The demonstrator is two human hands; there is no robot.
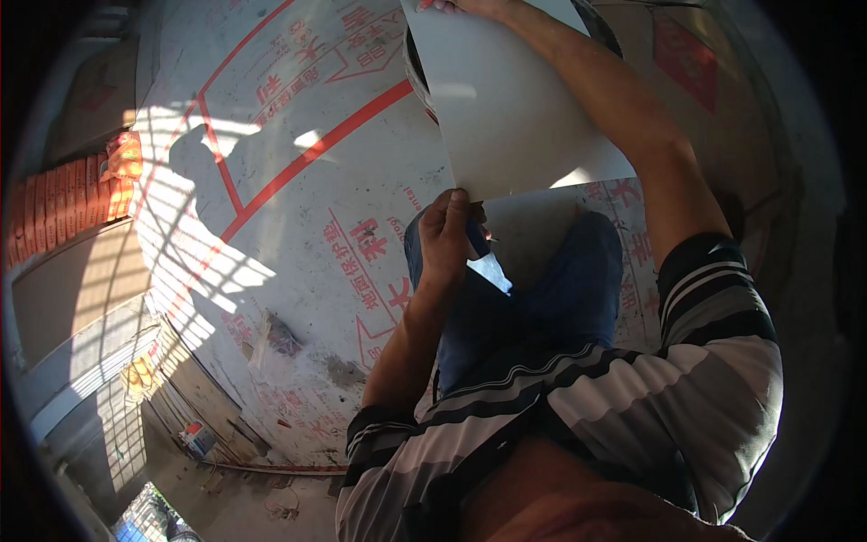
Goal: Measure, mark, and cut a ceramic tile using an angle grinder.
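Note:
A large, smooth, pale grey flat panel (524,117) with straight edges, perhaps a tile, slopes away in front of my knees. My left hand (444,237) grips its near left corner, thumb on top and fingers curled below. Beside those fingers is a small bit of red and white that I cannot make out. My right arm reaches across the panel to its far end. There my right hand (470,4) is partly cut off by the top of the view, fingers curled, with a spot of red at their tips. The panel hides most of a dark round rim (417,77) beneath it.
White floor sheeting with red print (298,244) spreads to the left, with a crumpled plastic scrap (282,334) on it. A row of orange-red packages (68,208) stands at far left. Brown cardboard (722,117) lies to the right. A small container (197,438) sits lower left.

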